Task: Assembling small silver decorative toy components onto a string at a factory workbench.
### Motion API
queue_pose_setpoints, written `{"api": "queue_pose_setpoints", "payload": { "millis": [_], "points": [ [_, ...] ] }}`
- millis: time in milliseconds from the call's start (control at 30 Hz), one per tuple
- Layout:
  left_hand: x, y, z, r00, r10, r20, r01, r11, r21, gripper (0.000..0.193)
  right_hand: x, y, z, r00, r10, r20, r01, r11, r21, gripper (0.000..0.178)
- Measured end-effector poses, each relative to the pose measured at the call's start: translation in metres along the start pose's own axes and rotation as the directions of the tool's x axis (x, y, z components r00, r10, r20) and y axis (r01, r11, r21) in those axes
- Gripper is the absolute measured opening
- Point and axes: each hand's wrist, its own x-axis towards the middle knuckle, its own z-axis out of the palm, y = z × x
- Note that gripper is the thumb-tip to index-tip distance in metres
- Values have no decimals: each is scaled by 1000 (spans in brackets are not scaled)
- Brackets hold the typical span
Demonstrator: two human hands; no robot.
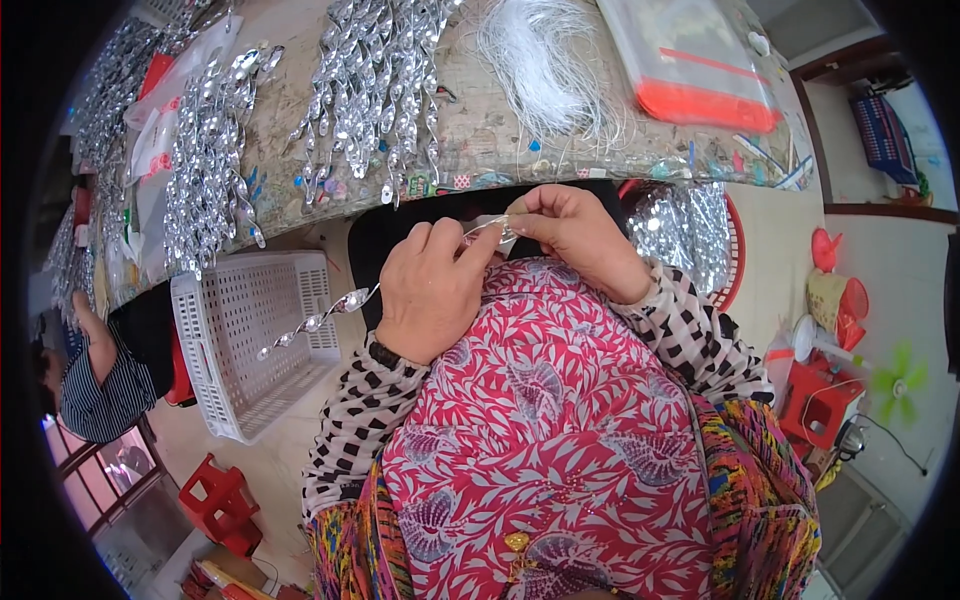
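The person's two hands, one left hand [430, 285] and one right hand [582, 235], share one twisted silver strand [349, 300]. One surface [475, 135] carries one white string hank [540, 65] and dozens of other silver strands [365, 75], too overlapped to count exactly. There are one white crate [205, 350], one red basket [736, 255] and one green-bladed fan [898, 383].

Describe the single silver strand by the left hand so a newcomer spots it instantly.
Start at the pink patterned apron. Above its left side, the left hand has the silver strand trailing leftward before the white crate. It hangs singly; the strands on the table are bunched.
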Motion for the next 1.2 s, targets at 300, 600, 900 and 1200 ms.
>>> {"api": "queue_pose_setpoints", "payload": {
  "millis": [300, 600, 900, 1200],
  "points": [
    [-1, -2, 2, 1000, 23, -17, -22, 1000, 18, 30, 1, 0, -2, 1000, -19, 19, 20, 999, -46, 10],
    [-1, -2, 2, 999, 39, -22, -38, 999, 30, 31, 2, 1, -1, 999, -47, 26, 49, 996, -74, 10],
    [1, -1, 1, 998, 67, -13, -66, 995, 71, 28, 1, 8, 3, 928, -373, -2, 283, 707, -648, 13],
    [2, 0, 0, 998, 62, 34, -64, 996, 64, 35, 0, 8, 7, 914, -405, 1, 278, 626, -729, 9]
  ]
}}
